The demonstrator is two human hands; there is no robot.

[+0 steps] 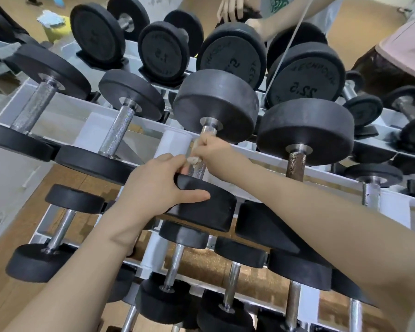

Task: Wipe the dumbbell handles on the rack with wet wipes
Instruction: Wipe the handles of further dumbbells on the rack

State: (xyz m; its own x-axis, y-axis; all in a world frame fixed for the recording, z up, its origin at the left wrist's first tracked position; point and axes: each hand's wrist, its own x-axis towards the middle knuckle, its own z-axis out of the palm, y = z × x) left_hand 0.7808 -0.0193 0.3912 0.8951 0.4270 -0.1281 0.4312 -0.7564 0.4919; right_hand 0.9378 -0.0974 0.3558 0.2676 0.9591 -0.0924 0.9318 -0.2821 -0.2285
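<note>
In the middle of the frame a dumbbell (216, 105) lies on the white rack (261, 154), its knurled handle (197, 167) running from the big far head at upper centre down toward the near head (201, 207) at lower centre. The right hand (211, 147) sits on the upper stretch of that handle, fingers curled and pinching a crumpled, greyed wipe (194, 160) against the metal. The left hand (158, 185) rests on the near head, thumb laid along its rim and fingers curled toward the handle's lower end, seemingly touching the wipe too, though exactly how is hard to tell. Since the handle's long axis points away and slightly right, the wiping stroke probably has to travel along that line, between the two heads; the right hand is the one already on it. To the right, a rust-brown handle (295, 166) on the neighbouring dumbbell looks untouched, and further handles lie at left.
</note>
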